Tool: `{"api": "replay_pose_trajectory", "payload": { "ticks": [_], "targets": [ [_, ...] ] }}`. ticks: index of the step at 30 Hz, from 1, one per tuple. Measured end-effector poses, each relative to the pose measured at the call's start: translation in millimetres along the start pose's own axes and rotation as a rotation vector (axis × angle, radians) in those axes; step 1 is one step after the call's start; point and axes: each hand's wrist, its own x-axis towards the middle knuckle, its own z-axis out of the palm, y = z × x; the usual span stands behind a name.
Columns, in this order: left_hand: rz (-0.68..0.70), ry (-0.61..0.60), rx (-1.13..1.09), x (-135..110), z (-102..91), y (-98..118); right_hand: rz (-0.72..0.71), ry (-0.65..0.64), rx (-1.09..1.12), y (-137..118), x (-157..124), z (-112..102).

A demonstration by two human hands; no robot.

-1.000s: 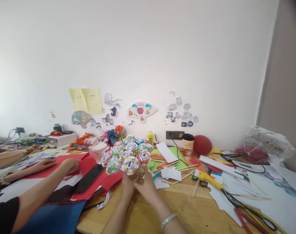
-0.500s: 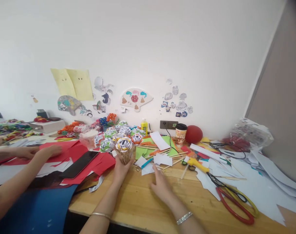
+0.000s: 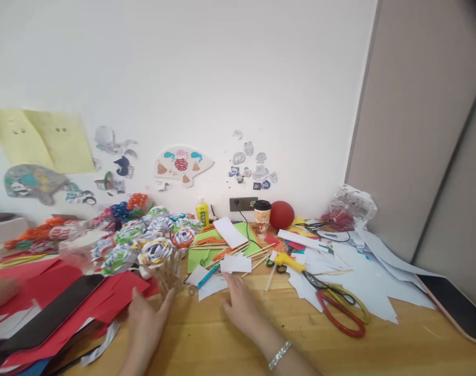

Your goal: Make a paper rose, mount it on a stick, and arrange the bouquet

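Note:
My left hand (image 3: 147, 318), slightly blurred, is open below the bunch of rolled paper flowers (image 3: 155, 250), with its thumb and fingers apart. A brownish base (image 3: 165, 279) shows under the front flower. Whether the fingers touch that base I cannot tell. My right hand (image 3: 241, 305) rests open on the table, fingertips at the lower edge of a white paper piece (image 3: 236, 263). A blue pen-like stick (image 3: 207, 277) lies just left of those fingertips, across other white scraps. Thin wooden sticks (image 3: 257, 254) are scattered behind.
Red paper (image 3: 120, 300) and a black flat phone-like slab (image 3: 54, 316) lie left, beside another person's hand (image 3: 2, 293). Rightward are a yellow glue gun (image 3: 289, 262), red-handled scissors (image 3: 342, 316) and white sheets (image 3: 373, 292). A paper cup (image 3: 262, 216) stands near the wall.
The view has swung right, so things sit further left. My left hand has loosened from around the flowers' base and slipped lower. My right hand remains by the white scraps.

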Motion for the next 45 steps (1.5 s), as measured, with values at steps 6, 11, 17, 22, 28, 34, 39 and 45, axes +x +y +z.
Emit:
{"api": "replay_pose_trajectory", "payload": {
  "ticks": [6,11,17,22,28,34,39,45],
  "targets": [
    [0.429,-0.183,0.0,-30,9.7,37,0.017,0.073,-0.167,40,14,-33],
    [0.591,-0.545,-0.103,-11,78.9,92,0.059,0.112,-0.251,63,60,-45],
    [0.571,-0.51,-0.098,-3,127.9,94,0.048,0.054,-0.277,72,113,-19],
    [0.526,-0.508,-0.128,-12,130.4,76,0.038,-0.018,-0.264,82,130,1],
    [0.419,-0.534,-0.327,-14,129.9,79,0.051,0.06,-0.168,89,131,-9],
    [0.143,-0.575,-0.67,-10,123.1,91,0.064,0.247,0.007,76,130,-29],
    [-0.232,-0.788,-0.985,-8,116.3,105,-0.042,0.33,0.137,57,86,-27],
    [-0.867,-1.152,-1.333,-17,94.6,117,-0.508,0.044,-0.074,39,21,-22]
  ]
}}
